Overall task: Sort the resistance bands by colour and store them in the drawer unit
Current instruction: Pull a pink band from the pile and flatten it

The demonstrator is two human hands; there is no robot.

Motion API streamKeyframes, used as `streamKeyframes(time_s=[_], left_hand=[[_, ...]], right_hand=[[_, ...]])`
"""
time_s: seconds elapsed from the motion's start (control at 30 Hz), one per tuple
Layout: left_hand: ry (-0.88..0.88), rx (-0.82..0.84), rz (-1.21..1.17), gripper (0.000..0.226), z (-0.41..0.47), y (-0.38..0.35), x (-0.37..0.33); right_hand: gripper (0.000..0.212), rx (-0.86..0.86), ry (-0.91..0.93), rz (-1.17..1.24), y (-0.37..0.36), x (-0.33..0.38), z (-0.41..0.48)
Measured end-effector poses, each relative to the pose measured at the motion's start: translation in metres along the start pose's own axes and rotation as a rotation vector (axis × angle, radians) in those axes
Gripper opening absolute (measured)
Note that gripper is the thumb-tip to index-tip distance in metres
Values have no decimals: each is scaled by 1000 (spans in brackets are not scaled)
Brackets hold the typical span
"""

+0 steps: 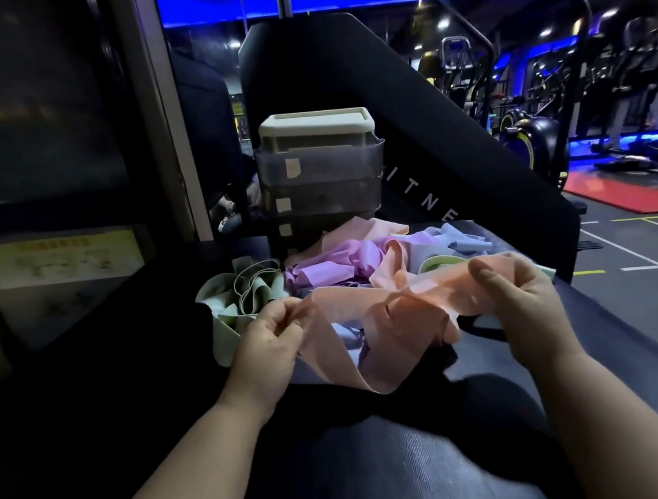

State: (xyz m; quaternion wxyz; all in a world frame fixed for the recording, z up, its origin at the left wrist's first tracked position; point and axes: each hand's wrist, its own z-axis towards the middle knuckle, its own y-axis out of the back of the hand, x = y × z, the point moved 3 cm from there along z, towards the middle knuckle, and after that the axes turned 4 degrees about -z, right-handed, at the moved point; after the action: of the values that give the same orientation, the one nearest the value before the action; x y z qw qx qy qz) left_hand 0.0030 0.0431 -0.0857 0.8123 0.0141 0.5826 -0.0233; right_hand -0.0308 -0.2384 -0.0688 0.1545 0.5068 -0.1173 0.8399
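1. Head view: looking down along a black padded bench (425,464) in a dim gym under blue ceiling light.
2. At centre left, the left hand (269,336), fingers curled in, thumb and fingertips pinching one end of a peach resistance band (350,308) just above the bench.
3. At centre right, the right hand (517,293), thumb on top and fingers curled beneath, gripping the other end of the same band; pulled wide and crumpled between the two hands, one long loop sagging down toward the bench.
4. Just behind the held band, a loose heap lying on the bench: green bands (242,292) bunched at the left, purple bands (333,265) in the middle tangled with more peach strips (393,266), blue bands (461,240) at the right.
5. Directly beyond the heap, the drawer unit (321,176), upright, smoky translucent drawers stacked under a cream top (315,125); small paper labels (292,167) near the left edge of each drawer front, wording too small to read.
6. Behind the unit, a black backrest (427,115) with white lettering (428,201), partly hidden.
7. Far right, exercise machines (531,136) and a red floor mat (632,194) on grey flooring; far left, a yellow notice (60,259), blurred.
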Motion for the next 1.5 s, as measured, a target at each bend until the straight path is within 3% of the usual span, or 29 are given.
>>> streamKeyframes(time_s=[0.1, 0.23, 0.33, 0.43, 0.53, 0.6, 0.67, 0.8, 0.9, 1.03, 1.2, 1.27, 1.37, 1.5], left_hand=[[25, -9, -124, 10, 2, 1, -3], [-25, 47, -106, 8, 5, -3, -4], [1, 106, -55, 11, 10, 0, 0], [32, 112, -65, 14, 13, 2, 0], [70, 90, -195, 14, 12, 2, -5], [104, 60, -296, 18, 13, 4, -8], [113, 25, -352, 22, 14, 9, -11], [99, 13, -299, 21, 13, 8, -13], [76, 34, -210, 20, 11, 6, -12], [92, 26, -157, 18, 12, 7, -8], [98, 70, -122, 7, 11, 6, -8], [106, 94, -110, 9, 9, 6, -10], [118, 123, -113, 25, 7, 7, -11], [139, 141, -128, 23, 7, 7, -13]], right_hand=[[50, 15, 10, 2, 3, 1, 5], [16, -116, -17, -127, 6, -8, 19], [18, -237, -5, -236, 12, -18, 30], [22, -331, -73, -195, 18, -30, 41], [35, -406, -170, -120, 23, -35, 47], [30, -421, -200, -95, 25, -34, 47], [30, -364, -181, -284, 22, -31, 44], [50, -11, -103, -701, -9, -21, 27], [50, 64, 72, -940, -22, -7, 17], [38, 69, 165, -860, -20, 9, 6], [32, 382, 220, -659, -33, 17, -9], [45, 464, 303, -818, -42, 11, -12], [52, 414, 508, -1085, -59, 7, -19], [40, 412, 696, -1051, -83, 12, -30]])
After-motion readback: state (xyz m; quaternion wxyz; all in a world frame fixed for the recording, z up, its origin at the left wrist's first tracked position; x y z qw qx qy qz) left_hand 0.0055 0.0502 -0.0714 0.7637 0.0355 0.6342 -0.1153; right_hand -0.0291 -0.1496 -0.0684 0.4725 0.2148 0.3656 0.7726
